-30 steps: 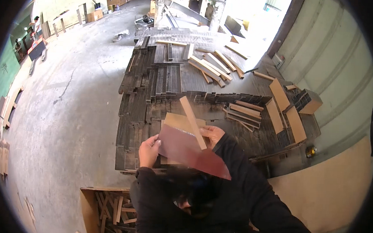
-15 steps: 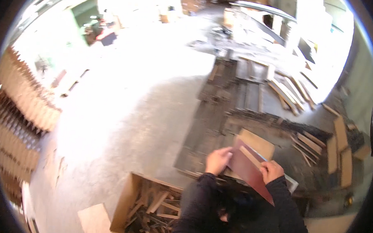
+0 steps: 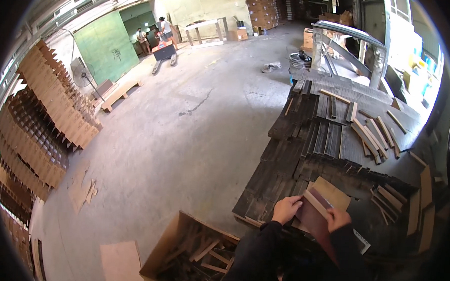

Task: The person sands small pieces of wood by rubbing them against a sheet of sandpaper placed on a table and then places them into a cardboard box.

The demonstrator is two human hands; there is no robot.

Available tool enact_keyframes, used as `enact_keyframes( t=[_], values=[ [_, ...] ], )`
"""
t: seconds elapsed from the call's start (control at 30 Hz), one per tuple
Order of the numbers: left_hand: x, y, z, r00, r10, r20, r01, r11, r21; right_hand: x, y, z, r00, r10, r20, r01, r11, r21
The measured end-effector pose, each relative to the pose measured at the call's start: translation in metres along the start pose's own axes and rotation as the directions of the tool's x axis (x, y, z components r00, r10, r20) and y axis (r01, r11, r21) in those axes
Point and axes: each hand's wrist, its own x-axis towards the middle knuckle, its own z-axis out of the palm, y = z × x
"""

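Both my hands are over the near end of a dark bench at the lower right. A short pale wood strip (image 3: 316, 203) lies slantwise between them, above a reddish-brown sheet (image 3: 312, 220). My left hand (image 3: 286, 209) is closed, its thumb and fingertips at the strip's far left end. Fingers of my right hand (image 3: 338, 220) are closed round the near right end. The sheet runs beneath the strip and down toward my right sleeve, which hides part of it. Behind it lies a tan board (image 3: 333, 191) on the bench.
Dark wood strips (image 3: 271, 180) cover the bench's left side; loose pale strips (image 3: 371, 137) lie farther back. Several short pieces (image 3: 388, 200) sit to the right. A cardboard box (image 3: 154, 258) of offcuts stands at lower left. Stacked cardboard (image 3: 56, 103) is far left; two people are distant.
My left hand has gone from the sheet's left edge to the strip's far end. My right hand stays at the strip's near end. The whole view has shifted, and the overexposed room is now visible.
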Motion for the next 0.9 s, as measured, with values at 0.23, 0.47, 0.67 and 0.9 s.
enact_keyframes(
  t=[0.23, 0.47, 0.67, 0.9],
  values=[
    [0.005, -0.011, 0.006, 0.996, 0.075, -0.038, -0.075, 0.997, 0.022, 0.066, 0.013, -0.002, 0.991, 0.11, 0.081, -0.136, 0.834, 0.534],
    [0.002, 0.0, 0.001, 0.998, 0.056, -0.027, -0.055, 0.998, 0.018, 0.005, -0.018, -0.046, 0.975, 0.221, -0.004, -0.217, 0.96, 0.176],
    [0.0, 0.001, 0.002, 1.0, 0.021, -0.022, -0.02, 1.0, 0.011, -0.022, -0.03, -0.05, 0.998, 0.057, 0.024, -0.052, 0.985, -0.164],
    [0.002, 0.002, 0.003, 1.0, 0.014, -0.004, -0.014, 1.0, 0.001, -0.041, -0.014, -0.059, 0.987, 0.159, 0.034, -0.155, 0.983, -0.102]
  ],
)
